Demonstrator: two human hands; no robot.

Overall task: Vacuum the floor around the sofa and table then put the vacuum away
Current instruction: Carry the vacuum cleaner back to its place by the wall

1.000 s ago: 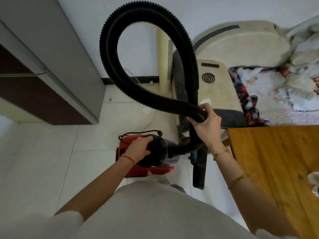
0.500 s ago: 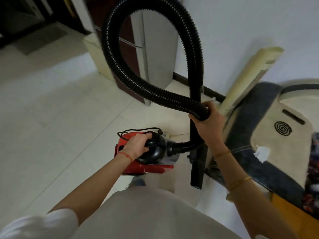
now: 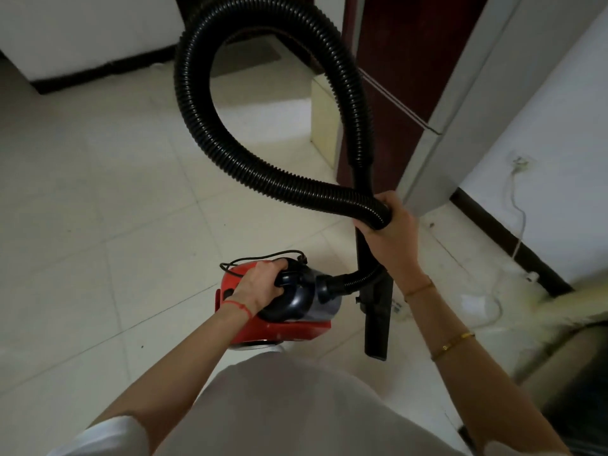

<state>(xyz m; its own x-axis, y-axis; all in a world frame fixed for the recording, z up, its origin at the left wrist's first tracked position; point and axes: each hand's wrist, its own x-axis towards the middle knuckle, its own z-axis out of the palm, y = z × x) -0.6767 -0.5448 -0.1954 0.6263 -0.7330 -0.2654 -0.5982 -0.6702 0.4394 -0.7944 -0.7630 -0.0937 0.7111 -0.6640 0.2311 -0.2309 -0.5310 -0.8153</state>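
A small red and black vacuum cleaner (image 3: 289,307) hangs above the tiled floor, carried by its black top handle in my left hand (image 3: 260,286). Its ribbed black hose (image 3: 204,126) rises in a big loop in front of me. My right hand (image 3: 390,232) grips the hose end together with the straight black wand. The wand and its flat nozzle (image 3: 376,320) hang straight down beside the vacuum, to its right. A thin black cord lies bunched on top of the vacuum body.
A dark red and grey cabinet (image 3: 418,93) stands ahead on the right. A white cable (image 3: 518,205) runs down the right wall to a power strip on the floor. The blurred sofa edge (image 3: 566,324) is at the lower right. Open tiled floor (image 3: 82,192) spreads left.
My view has swung left, away from the sofa and wooden table, toward the open floor and cabinet. Both hands keep the same hold on the vacuum and hose.
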